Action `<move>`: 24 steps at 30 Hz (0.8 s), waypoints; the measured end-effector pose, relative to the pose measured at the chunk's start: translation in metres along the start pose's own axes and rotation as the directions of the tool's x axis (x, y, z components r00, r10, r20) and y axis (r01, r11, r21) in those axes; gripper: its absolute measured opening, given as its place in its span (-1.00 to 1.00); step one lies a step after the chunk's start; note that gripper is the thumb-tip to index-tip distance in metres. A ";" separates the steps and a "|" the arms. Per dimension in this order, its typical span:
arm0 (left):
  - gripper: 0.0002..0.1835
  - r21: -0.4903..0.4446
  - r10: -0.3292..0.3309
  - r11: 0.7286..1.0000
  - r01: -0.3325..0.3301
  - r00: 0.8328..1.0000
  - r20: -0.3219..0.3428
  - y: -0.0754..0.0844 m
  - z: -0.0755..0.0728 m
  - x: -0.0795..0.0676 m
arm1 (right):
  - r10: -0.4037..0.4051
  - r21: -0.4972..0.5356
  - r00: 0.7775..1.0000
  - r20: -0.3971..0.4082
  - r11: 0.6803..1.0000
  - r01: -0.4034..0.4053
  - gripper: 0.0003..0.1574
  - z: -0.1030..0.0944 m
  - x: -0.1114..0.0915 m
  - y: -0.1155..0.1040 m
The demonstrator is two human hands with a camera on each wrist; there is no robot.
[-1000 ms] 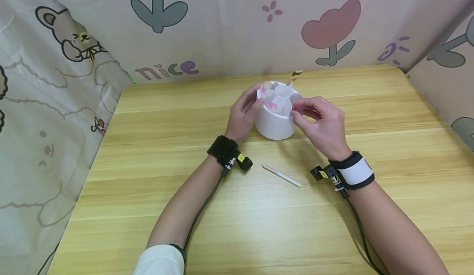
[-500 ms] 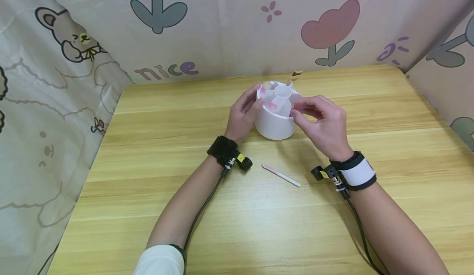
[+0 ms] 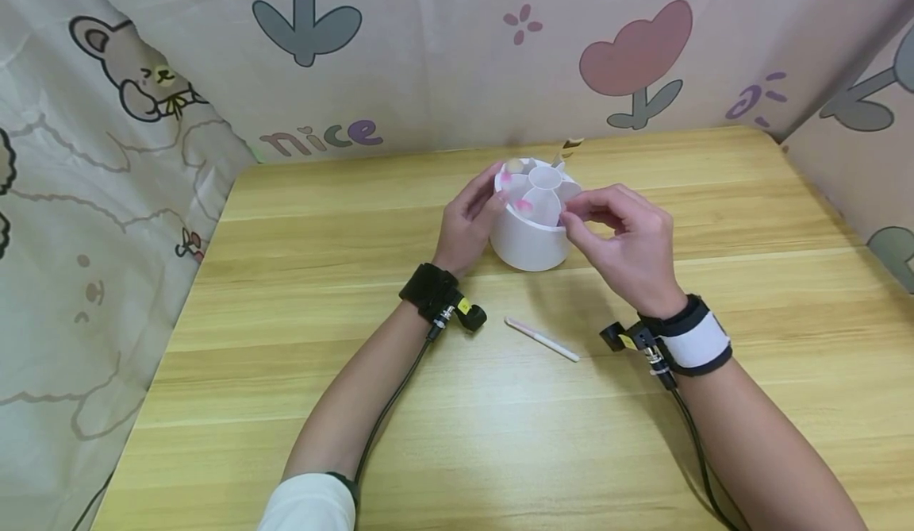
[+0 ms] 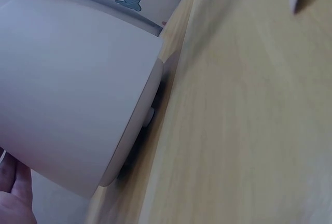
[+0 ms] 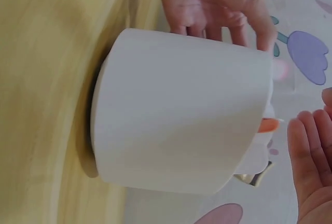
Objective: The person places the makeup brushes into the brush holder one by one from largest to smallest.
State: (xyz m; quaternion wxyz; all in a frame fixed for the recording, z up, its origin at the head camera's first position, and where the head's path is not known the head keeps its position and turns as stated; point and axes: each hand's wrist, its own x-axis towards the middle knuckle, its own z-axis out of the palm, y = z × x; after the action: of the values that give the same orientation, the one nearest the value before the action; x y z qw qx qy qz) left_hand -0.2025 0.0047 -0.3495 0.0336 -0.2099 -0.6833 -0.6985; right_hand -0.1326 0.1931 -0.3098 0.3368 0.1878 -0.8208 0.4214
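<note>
A white round desk organizer (image 3: 530, 241), divided into petal-shaped compartments round a central cup, stands toward the back of the table. My left hand (image 3: 467, 225) grips its left side, thumb at the rim and fingers round the outer wall. At the opposite side, my right hand (image 3: 624, 237) has its thumb and fingertips close to the rim. The right wrist view shows the right fingers (image 5: 314, 156) fairly straight, with nothing visible between them. An orange tip (image 5: 268, 125) sticks up inside the organizer. Pink and beige pieces show at the left compartments.
A slim pink-and-white pen (image 3: 543, 339) lies on the wooden table (image 3: 457, 436) in front of the organizer, between the forearms. Behind the table hangs a printed cloth (image 3: 443, 55). Cables run from both wrist cameras along the arms.
My right hand and wrist have shifted slightly to the right, fingertips still near the rim. My left hand, the organizer and the pen stay in place.
</note>
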 end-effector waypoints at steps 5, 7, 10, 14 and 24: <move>-0.51 0.006 -0.001 1.000 0.001 1.000 0.002 0.000 0.000 0.000 | -0.091 0.010 0.993 0.076 0.996 0.090 -0.83 0.000 0.000 0.002; -0.51 0.012 0.000 1.000 0.000 1.000 0.001 0.000 0.000 0.000 | -0.143 0.034 0.982 0.127 0.990 0.139 -0.83 0.001 0.001 0.000; -0.51 0.019 -0.006 1.000 0.006 1.000 -0.001 0.000 -0.001 -0.001 | -0.198 0.067 0.959 0.203 0.980 0.188 -0.81 0.002 0.000 -0.004; -0.51 0.022 -0.009 1.000 0.009 1.000 0.003 0.000 -0.001 -0.001 | -0.210 0.076 0.934 0.290 0.978 0.197 -0.80 0.004 -0.002 -0.005; -0.51 0.025 0.005 1.000 -0.005 1.000 0.005 0.000 -0.001 0.000 | -0.117 0.042 0.792 0.599 0.993 0.115 -0.91 0.008 -0.010 0.000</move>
State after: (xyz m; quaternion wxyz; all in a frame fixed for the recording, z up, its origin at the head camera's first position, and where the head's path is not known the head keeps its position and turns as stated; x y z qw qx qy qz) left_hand -0.2025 0.0035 -0.3496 0.0362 -0.2127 -0.6915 -0.6894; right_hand -0.1285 0.1869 -0.3201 0.0845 0.3619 -0.8714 0.3202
